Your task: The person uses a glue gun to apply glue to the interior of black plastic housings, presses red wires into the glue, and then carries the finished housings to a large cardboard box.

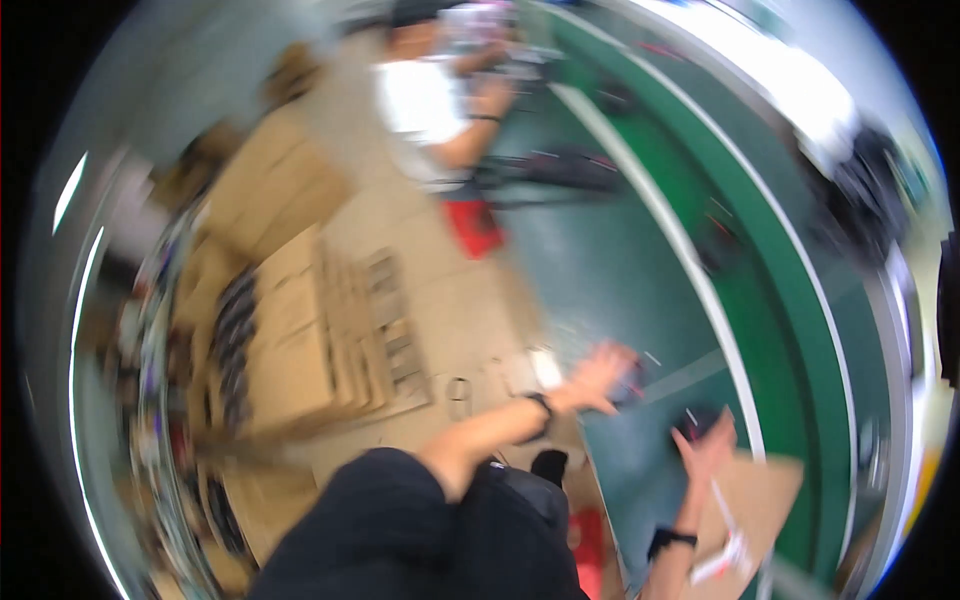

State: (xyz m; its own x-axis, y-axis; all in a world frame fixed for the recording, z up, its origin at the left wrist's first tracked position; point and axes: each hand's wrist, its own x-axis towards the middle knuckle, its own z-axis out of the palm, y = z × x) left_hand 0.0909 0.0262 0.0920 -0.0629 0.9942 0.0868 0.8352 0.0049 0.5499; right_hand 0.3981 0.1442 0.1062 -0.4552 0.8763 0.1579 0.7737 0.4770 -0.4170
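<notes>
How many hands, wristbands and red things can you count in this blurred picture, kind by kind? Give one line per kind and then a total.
Person's own hands: 2, left hand and right hand
Co-worker's hands: 1 clearly showing, co-worker's hand
Dark wristbands: 3, left wristband, right wristband, co-worker's wristband
Red things: 2, upper red thing, lower red thing
Total: 8

The left hand (603, 375) is stretched forward from a bare forearm, a dark band worn at the wrist. The right hand (706, 450) is raised, fingers blurred.
</notes>
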